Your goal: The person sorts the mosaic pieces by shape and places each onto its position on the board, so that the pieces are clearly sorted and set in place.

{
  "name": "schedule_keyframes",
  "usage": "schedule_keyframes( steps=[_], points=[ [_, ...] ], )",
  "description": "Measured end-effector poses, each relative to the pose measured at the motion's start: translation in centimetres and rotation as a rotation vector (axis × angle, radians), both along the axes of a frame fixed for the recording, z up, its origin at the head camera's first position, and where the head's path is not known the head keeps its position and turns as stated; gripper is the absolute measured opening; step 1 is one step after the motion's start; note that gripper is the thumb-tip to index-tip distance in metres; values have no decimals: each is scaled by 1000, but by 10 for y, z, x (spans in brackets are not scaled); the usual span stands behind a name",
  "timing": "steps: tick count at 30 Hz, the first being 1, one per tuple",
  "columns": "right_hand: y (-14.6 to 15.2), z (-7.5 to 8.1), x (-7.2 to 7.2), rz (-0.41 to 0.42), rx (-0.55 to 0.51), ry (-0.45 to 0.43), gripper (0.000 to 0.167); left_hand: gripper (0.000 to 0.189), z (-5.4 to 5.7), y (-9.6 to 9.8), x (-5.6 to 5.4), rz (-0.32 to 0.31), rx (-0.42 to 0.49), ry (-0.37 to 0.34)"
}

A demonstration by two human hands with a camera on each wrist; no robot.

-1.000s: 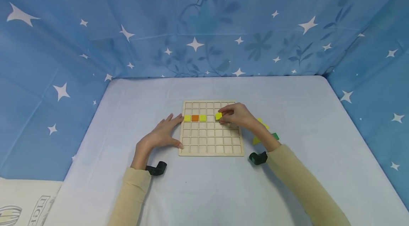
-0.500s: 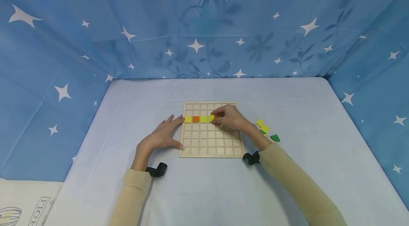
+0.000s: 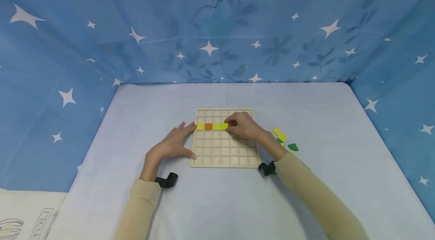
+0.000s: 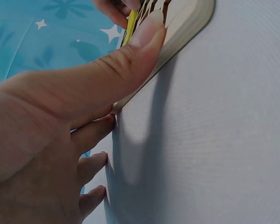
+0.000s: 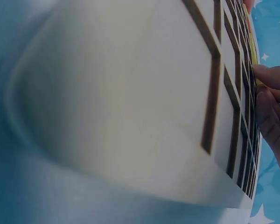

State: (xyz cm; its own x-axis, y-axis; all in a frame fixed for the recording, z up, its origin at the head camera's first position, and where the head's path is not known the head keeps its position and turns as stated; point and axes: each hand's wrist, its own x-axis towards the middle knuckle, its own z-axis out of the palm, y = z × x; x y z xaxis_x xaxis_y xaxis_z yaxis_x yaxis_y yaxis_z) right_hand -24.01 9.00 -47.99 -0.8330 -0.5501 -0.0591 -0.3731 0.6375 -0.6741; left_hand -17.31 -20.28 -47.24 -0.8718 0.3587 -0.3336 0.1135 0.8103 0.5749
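Note:
A square wooden grid board [image 3: 220,152] lies on the white-covered table. Across one of its rows run a yellow tile [image 3: 200,126] at the left edge, an orange tile [image 3: 209,126], another yellow tile [image 3: 216,126] and a fourth, also yellow tile [image 3: 224,126]. My right hand [image 3: 244,125] pinches that last tile at its right side, thumb and fingers low over the board. With fingers spread, my left hand [image 3: 172,143] rests against the board's left edge. Its thumb [image 4: 126,60] lies on the board's near left corner in the left wrist view.
Right of the board is a loose pile of yellow pieces [image 3: 281,136] and green pieces, partly behind the right forearm. One green piece [image 3: 293,146] lies slightly apart. A blue star-patterned curtain [image 3: 217,25] hangs behind and beside the table [image 3: 210,202].
My right hand has moved left with the yellow tile and set it into the row beside the other yellow tile. During the last half second it barely moves. The left hand stays put.

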Motion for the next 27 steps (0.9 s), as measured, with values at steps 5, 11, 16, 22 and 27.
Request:
schedule_keyframes(
  steps=[5,11,16,22,27],
  points=[
    [7,-1,3,-4,-4,11,30,115,-3,6,-2,-16,2,0],
    [14,3,8,12,-10,-16,31,115,-3,8,-2,-15,-6,-5],
    [27,7,13,17,-29,-6,30,115,-3,8,-1,-10,-6,-3],
    [47,10,20,15,-52,27,27,114,-2,6,1,-3,-6,-5],
    [64,12,26,-18,-32,64,25,113,0,3,1,3,-15,-7]
  ],
)
